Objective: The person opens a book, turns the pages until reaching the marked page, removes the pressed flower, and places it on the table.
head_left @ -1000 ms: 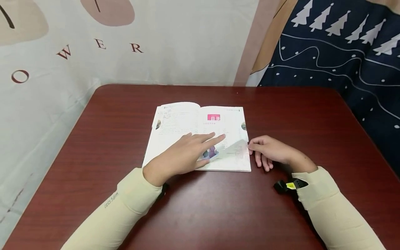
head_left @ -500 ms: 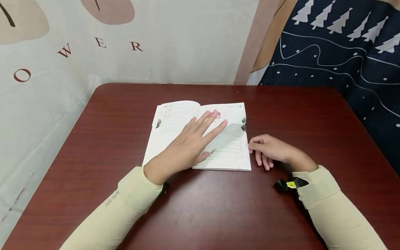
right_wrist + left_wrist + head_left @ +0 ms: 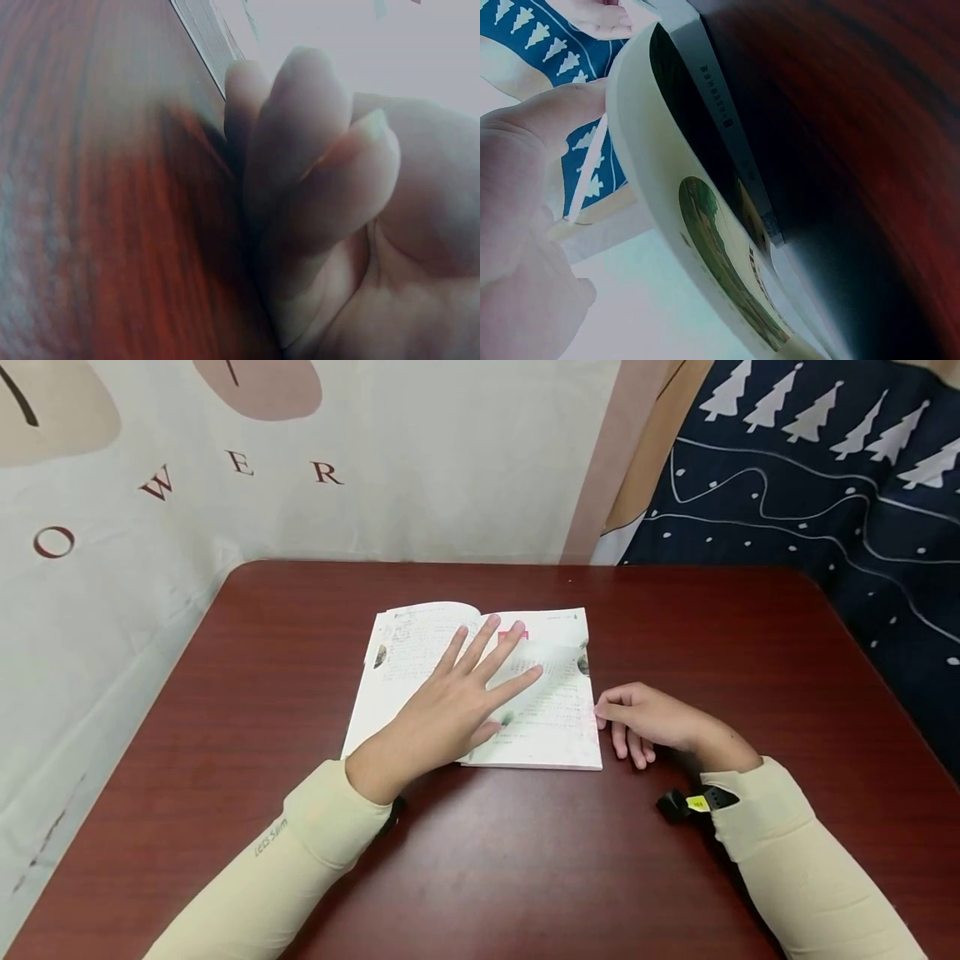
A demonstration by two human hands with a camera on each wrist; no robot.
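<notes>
An open book point(image 3: 558, 739) lies on the table, with printed pages and a small pink heading box near the top of its right page. My left hand point(image 3: 442, 710), fingers spread, lies over the middle of the book and hides part of both pages. In the left wrist view, a curved page point(image 3: 712, 240) with a green picture bulges up by the left thumb point(image 3: 562, 112). At the book's right edge, my right hand point(image 3: 648, 718) holds it between thumb and forefinger. Curled fingers point(image 3: 300, 135) of that hand rest close to the tabletop in the right wrist view.
The dark red table point(image 3: 480, 860) extends around the book. Behind it hang a pale curtain point(image 3: 465, 460) with letters and a navy cloth point(image 3: 810, 502) with white trees. A black wrist strap point(image 3: 678, 806) sits under the right sleeve point(image 3: 787, 843).
My left hand has slid up and its fingers have spread over the pages. The curled lower part of the right page has shifted upward, showing more print below. The right hand stays put.
</notes>
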